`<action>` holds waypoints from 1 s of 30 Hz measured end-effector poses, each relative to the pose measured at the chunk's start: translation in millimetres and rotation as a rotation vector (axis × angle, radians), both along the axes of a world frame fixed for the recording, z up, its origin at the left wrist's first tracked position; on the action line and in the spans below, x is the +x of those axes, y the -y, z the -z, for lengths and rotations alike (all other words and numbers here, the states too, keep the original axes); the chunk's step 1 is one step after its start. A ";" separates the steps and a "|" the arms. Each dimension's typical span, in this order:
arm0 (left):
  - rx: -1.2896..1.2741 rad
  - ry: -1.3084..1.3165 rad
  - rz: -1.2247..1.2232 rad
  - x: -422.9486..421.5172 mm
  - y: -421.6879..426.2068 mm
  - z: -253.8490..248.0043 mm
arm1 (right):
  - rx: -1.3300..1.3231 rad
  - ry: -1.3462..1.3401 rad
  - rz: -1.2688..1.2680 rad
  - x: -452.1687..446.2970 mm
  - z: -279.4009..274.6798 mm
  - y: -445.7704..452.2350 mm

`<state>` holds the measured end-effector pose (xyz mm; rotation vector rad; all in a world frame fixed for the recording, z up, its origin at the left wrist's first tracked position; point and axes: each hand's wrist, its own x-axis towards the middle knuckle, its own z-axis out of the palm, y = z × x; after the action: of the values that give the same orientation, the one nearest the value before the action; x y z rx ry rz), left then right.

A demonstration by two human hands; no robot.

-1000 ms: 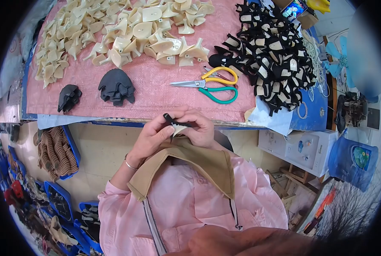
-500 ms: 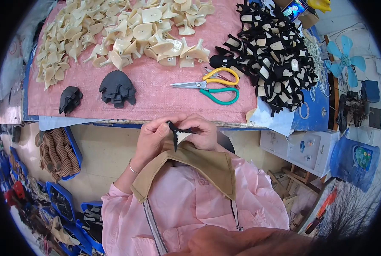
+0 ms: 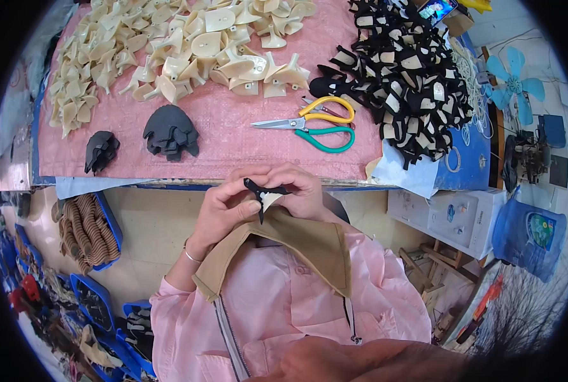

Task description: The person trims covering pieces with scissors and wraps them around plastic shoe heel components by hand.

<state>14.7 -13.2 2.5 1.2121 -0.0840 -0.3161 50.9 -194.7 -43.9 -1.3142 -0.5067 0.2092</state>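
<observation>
The left hand [image 3: 228, 201], its thumb lower than a moment ago, and the right hand [image 3: 301, 191] both pinch the pale piece [image 3: 270, 200], apparently pressing its black covering [image 3: 255, 186] down.

We hold both hands together just beyond the peak of the tan collar [image 3: 319, 254]. Our left hand [image 3: 220, 204] is bent inward, with its thumb [image 3: 249, 209] lying across toward the right and its fingers curled in a pinch. Our right hand [image 3: 306, 191] mirrors it, knuckles bent and fingers drawn in (we cannot make out its thumb). At the far side the fingertips of both meet or nearly meet. Our left forearm [image 3: 183, 270] runs bare alongside the collar's left flap, a thin bangle [image 3: 191, 254] circling the wrist; the collar largely hides our right forearm.
</observation>
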 end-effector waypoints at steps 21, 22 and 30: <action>0.688 0.349 0.523 35.0 -14.0 -27.9 | -0.223 -0.158 -0.430 41.8 -57.4 21.0; 0.684 0.376 0.479 34.4 -13.9 -16.1 | -0.139 -0.104 -0.286 42.9 -55.8 20.1; 0.566 0.270 0.048 22.7 7.8 9.9 | 0.069 -0.491 -0.025 1.5 -24.6 12.4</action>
<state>37.4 -21.0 -7.3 1.8131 -0.2711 -0.2212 52.4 -207.1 -19.3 -1.1384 -0.1108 0.5152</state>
